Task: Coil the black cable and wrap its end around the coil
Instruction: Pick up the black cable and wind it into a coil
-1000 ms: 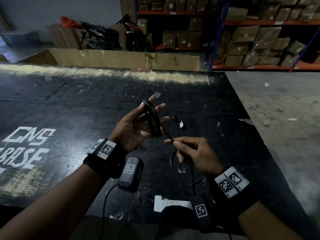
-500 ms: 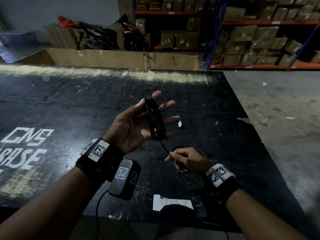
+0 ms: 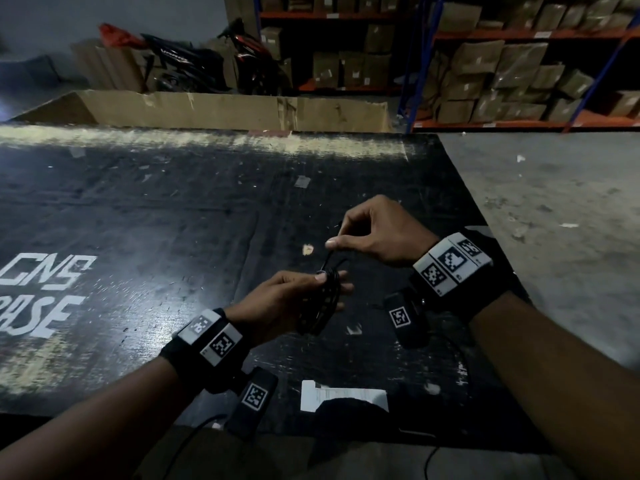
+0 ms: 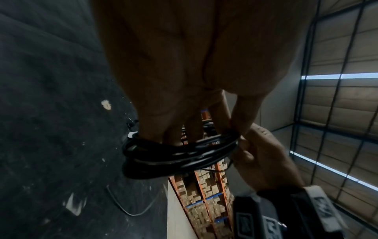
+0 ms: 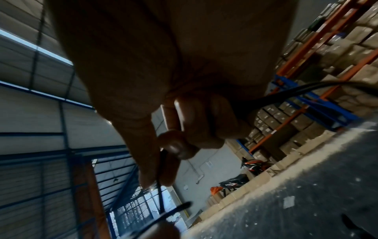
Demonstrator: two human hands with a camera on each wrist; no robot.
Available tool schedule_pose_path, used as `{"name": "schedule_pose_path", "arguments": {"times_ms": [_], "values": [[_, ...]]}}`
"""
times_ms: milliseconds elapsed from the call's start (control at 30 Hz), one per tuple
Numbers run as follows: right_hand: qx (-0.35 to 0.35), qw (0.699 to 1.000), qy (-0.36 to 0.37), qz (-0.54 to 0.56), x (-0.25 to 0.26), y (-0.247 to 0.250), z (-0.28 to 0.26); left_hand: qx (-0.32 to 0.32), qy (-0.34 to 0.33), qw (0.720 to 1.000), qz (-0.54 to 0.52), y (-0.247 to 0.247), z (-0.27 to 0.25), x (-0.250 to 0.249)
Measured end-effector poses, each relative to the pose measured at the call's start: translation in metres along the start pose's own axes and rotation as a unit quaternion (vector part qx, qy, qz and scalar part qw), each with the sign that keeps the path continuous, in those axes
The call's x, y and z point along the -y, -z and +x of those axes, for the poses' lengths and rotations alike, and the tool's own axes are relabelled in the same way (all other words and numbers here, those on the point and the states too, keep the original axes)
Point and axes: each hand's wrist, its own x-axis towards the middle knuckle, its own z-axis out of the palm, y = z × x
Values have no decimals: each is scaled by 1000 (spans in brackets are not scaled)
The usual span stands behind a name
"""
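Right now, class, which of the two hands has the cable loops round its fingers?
The left hand: the coil circles its fingers. The right hand only pinches the loose end.

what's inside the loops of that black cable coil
The left hand's fingers pass through the coil, which is looped around them. Their tips beyond the loops are hidden, so anything else inside cannot be seen.

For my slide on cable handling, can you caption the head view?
Left hand grips the coiled black cable while right hand pinches its free end above it.
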Motion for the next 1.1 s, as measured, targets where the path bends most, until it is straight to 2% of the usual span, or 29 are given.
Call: {"name": "schedule_pose_path", "arguments": {"times_ms": [133, 267, 400, 600, 733, 833, 967, 1033, 1100], "values": [[-54, 998, 29, 15, 13, -9, -18, -48, -27, 998, -38, 9, 6, -5], [-87, 985, 34, 144, 13, -37, -43, -73, -74, 990, -93, 15, 10, -16], [-102, 950, 11, 294, 0, -62, -58, -63, -119, 978, -158, 18, 13, -31], [-63, 894, -70, 439, -35, -90, -69, -10, -177, 955, -236, 22, 11, -55], [-52, 894, -95, 435, -59, -94, -67, 57, -201, 945, -250, 19, 3, -70], [-63, 904, -118, 406, -72, -90, -62, 133, -192, 940, -250, 15, -5, -71], [-70, 939, -125, 313, -83, -76, -43, 223, -117, 944, -211, 1, -14, -57], [-98, 959, -106, 243, -83, -63, -29, 227, -74, 958, -161, -3, -15, -44], [-127, 967, -88, 201, -76, -47, -16, 214, -37, 970, -114, -4, -15, -29]]}}
